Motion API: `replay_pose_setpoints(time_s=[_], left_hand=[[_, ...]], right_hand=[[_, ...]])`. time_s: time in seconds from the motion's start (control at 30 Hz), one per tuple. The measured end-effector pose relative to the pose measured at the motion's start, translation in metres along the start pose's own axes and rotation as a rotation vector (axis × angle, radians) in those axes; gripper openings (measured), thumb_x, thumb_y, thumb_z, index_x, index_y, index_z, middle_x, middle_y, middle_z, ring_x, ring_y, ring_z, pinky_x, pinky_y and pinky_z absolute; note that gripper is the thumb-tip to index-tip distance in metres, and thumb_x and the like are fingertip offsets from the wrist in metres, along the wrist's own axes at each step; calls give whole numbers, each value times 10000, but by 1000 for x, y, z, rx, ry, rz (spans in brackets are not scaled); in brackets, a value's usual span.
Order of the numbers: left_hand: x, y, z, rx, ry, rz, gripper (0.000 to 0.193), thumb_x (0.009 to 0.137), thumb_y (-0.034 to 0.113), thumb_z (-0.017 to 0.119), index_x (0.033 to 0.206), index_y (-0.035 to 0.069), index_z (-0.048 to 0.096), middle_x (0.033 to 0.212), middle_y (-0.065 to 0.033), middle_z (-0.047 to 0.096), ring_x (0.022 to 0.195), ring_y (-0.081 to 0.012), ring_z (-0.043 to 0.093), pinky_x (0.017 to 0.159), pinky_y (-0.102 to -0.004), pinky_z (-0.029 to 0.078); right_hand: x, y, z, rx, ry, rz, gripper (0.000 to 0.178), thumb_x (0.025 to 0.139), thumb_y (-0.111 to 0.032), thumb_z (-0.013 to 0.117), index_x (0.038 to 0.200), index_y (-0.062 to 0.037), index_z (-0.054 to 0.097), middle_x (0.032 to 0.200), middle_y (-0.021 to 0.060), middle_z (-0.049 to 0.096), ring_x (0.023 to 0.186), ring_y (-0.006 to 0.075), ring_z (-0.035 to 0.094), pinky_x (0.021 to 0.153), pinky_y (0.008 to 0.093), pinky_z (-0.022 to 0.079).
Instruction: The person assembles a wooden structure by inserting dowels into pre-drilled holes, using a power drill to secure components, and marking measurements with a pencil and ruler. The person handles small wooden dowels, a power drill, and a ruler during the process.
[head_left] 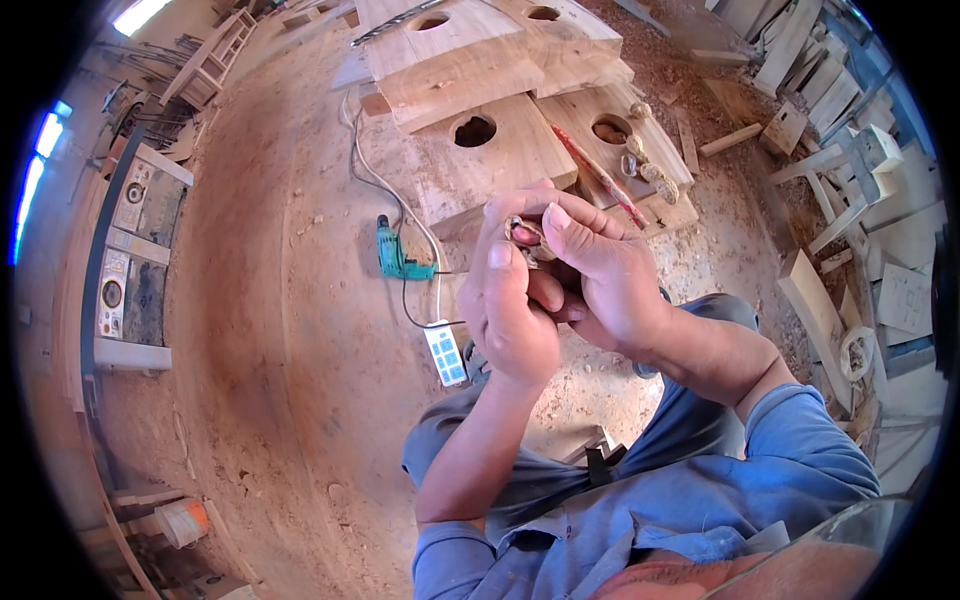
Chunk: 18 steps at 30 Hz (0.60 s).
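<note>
My left hand (508,315) and my right hand (625,280) are cupped together in front of my chest. Between their fingertips is a peanut (525,234) with its shell broken open and a reddish kernel showing. The right thumb presses beside it, and the left fingers curl round its other side; part of the shell is hidden. Just beyond my hands lie wooden blocks with round holes (545,150). More peanuts (659,182) rest on the right-hand block, beside a red pencil-like stick (600,175).
A green power drill (400,255) lies on the dusty floor left of the blocks, near a white power strip (445,353) and its cable. A long drill bit (395,22) rests on the far block. Wood offcuts (820,300) crowd the right; a bucket (183,522) sits lower left.
</note>
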<state>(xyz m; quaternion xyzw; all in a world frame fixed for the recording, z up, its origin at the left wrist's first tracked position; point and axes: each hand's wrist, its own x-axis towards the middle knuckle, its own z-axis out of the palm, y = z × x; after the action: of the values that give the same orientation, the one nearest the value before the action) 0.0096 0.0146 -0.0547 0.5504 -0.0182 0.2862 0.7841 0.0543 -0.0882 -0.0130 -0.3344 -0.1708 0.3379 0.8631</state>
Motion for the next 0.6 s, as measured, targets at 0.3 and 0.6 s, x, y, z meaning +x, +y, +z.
replay_pose_setpoints(time_s=[0.3, 0.6], left_hand=[[4, 35, 14, -369, 130, -351, 326, 935, 7, 458, 1228, -26, 596, 980, -48, 617, 778, -99, 576, 638, -241, 445], [-3, 31, 11, -463, -11, -437, 369, 975, -17, 433, 1320, 5, 563, 980, -92, 635, 733, -131, 610, 564, -243, 484]], right_hand=[[5, -17, -7, -1168, -110, -591, 296, 968, -124, 603, 1242, -16, 628, 797, 63, 639, 603, 153, 572, 551, 271, 455], [-8, -39, 2, -1349, -60, -648, 296, 914, -37, 628, 1206, -1, 656, 804, 100, 660, 666, 176, 647, 578, 302, 493]])
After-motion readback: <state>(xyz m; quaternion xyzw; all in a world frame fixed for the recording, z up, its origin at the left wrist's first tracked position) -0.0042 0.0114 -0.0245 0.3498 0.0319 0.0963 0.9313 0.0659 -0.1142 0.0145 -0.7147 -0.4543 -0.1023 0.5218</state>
